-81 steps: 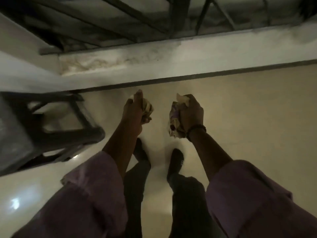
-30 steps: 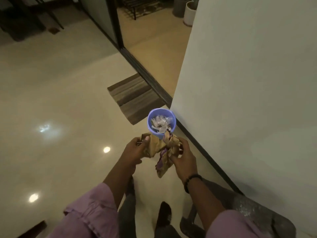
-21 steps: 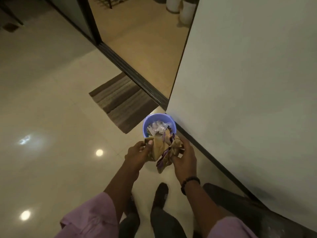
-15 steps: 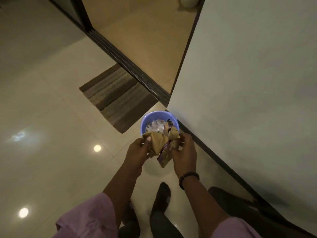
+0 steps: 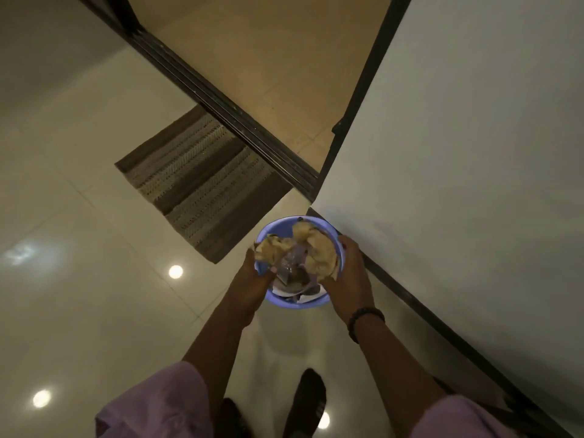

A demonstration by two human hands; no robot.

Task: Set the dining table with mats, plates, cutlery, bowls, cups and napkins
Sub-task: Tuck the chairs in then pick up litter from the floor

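A small blue waste bin [image 5: 286, 304] stands on the floor against the wall's foot, with white scraps inside. Over its mouth I hold crumpled brown paper and a purplish wrapper [image 5: 303, 257]. My left hand [image 5: 252, 282] grips the left wad at the bin's left rim. My right hand [image 5: 346, 276], with a dark bead bracelet at the wrist, grips the larger right wad at the right rim. The paper sits partly inside the bin. No table, plates or cutlery are in view.
A striped brown doormat [image 5: 202, 181] lies left of the bin, before a dark sliding-door track [image 5: 227, 112]. A white wall [image 5: 458, 153] rises on the right with a dark skirting [image 5: 442, 314]. Glossy tiled floor [image 5: 79, 279] spreads left; my feet [image 5: 308, 403] stand below.
I have walked up to the bin and leaned over it. Both hands lowered the crumpled paper from above the bin down into its mouth.
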